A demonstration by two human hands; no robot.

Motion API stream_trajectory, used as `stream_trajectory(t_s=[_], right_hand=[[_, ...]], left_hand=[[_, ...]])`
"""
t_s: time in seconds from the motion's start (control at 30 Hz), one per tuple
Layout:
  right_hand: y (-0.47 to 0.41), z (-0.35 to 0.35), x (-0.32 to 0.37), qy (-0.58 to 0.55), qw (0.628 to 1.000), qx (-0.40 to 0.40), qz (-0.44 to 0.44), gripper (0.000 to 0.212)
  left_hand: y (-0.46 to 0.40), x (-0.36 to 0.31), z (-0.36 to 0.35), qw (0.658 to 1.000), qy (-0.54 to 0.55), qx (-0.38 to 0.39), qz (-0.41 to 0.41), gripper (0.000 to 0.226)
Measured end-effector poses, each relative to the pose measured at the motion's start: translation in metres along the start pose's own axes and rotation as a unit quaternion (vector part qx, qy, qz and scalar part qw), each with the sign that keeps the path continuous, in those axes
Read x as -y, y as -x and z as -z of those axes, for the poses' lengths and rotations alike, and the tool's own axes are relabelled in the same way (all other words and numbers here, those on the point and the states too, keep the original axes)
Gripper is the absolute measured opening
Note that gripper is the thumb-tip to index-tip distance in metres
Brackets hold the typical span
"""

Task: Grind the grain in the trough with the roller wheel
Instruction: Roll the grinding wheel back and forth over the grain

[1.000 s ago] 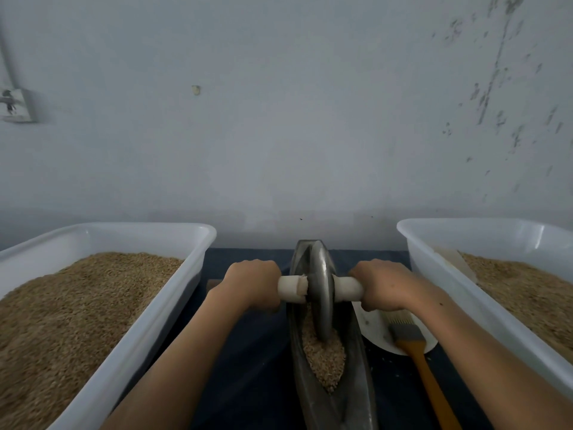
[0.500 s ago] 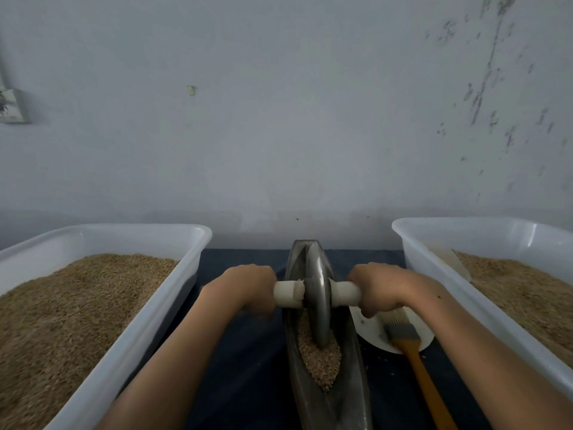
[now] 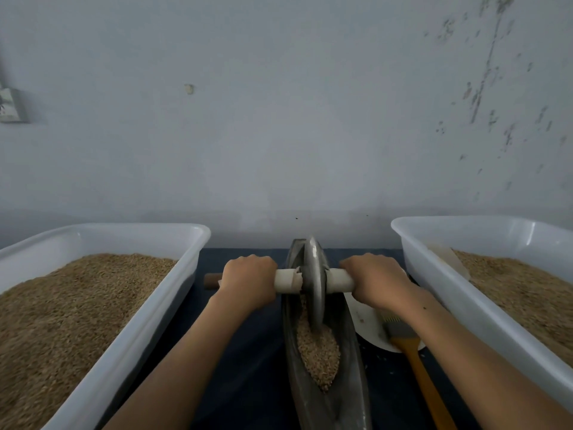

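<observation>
A: The grain [image 3: 317,352] lies heaped in the near half of the metal trough [image 3: 350,336], which runs lengthwise down the middle of the dark table [image 3: 248,352]. The roller wheel [image 3: 313,283] stands upright in it, its rim biting into the far end of the heap.

B: And both fists are clenched on the axle: left hand [image 3: 249,280] and right hand [image 3: 376,280], either side of the wheel. Looks like mid-grind. Next, I'd say, an even pull toward the body, through that heap.
</observation>
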State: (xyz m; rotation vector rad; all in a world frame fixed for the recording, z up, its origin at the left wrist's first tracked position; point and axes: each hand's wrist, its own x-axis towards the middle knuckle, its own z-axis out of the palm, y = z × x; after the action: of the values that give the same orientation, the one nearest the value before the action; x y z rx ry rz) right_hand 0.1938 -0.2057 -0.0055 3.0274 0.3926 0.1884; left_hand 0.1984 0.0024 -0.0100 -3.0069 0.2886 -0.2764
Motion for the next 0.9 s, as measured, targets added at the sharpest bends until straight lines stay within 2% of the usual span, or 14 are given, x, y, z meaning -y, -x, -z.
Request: stream_trajectory(t_s=[0.17, 0.27, 0.4, 0.53, 0.63, 0.73, 0.9], right_hand=[[0.004, 0.014, -0.001, -0.015, 0.988, 0.15, 0.014, 0.034], [0.005, 0.015, -0.001, -0.032, 0.982, 0.187, 0.014, 0.034], [0.002, 0.01, 0.0, -0.012, 0.991, 0.132, 0.005, 0.032], [-0.003, -0.002, 0.0, 0.0, 1.0, -0.005, -0.013, 0.017], [-0.003, -0.007, 0.0, -0.011, 0.999, -0.044, -0.022, 0.015], [-0.002, -0.003, -0.002, -0.01, 1.0, 0.015, -0.007, 0.018], [0.005, 0.013, -0.001, -0.027, 0.986, 0.164, 0.008, 0.033]], left_hand=[[0.002, 0.004, 0.005, 0.99, 0.029, 0.138, -0.008, 0.046], [0.003, 0.005, 0.005, 0.984, 0.043, 0.173, -0.011, 0.046], [0.004, 0.001, 0.006, 0.995, 0.016, 0.1, 0.007, 0.042], [0.004, -0.007, 0.001, 0.999, -0.016, -0.027, 0.023, 0.027], [0.004, -0.009, -0.001, 0.998, -0.018, -0.059, 0.025, 0.023], [0.004, -0.008, 0.002, 0.999, -0.031, -0.033, 0.014, 0.027], [0.007, -0.001, 0.01, 0.992, 0.002, 0.127, 0.002, 0.046]])
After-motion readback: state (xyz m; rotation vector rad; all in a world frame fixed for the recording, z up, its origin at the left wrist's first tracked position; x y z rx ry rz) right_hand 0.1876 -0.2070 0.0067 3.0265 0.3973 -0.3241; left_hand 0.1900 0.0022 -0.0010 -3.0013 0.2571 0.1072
